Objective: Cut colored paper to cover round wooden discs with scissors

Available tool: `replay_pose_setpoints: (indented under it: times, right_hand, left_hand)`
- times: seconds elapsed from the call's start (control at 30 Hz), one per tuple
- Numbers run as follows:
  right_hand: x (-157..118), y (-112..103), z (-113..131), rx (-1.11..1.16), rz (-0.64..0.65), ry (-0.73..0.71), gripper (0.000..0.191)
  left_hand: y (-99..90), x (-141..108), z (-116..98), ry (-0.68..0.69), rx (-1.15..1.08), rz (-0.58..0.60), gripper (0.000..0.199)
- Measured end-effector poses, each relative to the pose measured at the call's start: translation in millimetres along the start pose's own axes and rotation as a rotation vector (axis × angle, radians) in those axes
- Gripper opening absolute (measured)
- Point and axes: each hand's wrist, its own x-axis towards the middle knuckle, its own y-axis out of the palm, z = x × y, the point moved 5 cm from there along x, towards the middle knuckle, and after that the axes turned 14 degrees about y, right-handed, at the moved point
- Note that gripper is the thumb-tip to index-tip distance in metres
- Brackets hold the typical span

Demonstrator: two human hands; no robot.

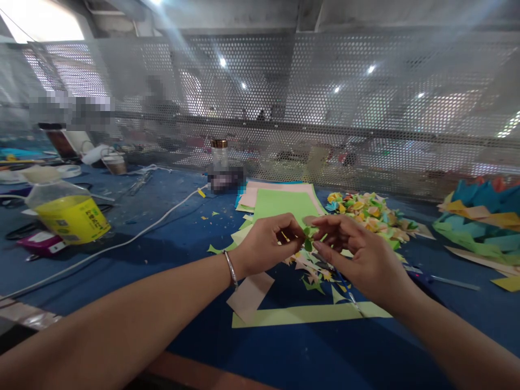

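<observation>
Grn paper betw L hand, R hand

A blue worktable fills the lower part of the view, its surface dulled by broad, soft shadows near the front edge. Along its far side stands a tall perforated metal screen, grey and closely punched with round holes, crossed by a horizontal rail. Small bright lights glint through the holes, and blurred shapes beyond are too indistinct to name. Overhead, a grey ceiling carries a beam. At upper left, a window-like opening glares white.
</observation>
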Motion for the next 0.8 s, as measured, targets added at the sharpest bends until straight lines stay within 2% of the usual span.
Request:
replay_pose_setpoints:
  times: [0.27, 0.6, 0.8]
  right_hand:
    - [0, 0, -1, 0.015, -0.006, 0.008, 0.028]
    - [2, -1, -9, 0.028, -0.027, 0.047, 0.031]
    - [4, 1, -5, -0.051, 0.004, 0.021, 0.032]
  left_hand:
    - [0.8, 0, -6, 0.051, 0.130, 0.018, 0.008]
    - [-2.7, 0, -14, 0.282, 0.386, 0.001, 0.007]
    - [-2.5, -2, -20, 0.320, 0.520, 0.040, 0.004]
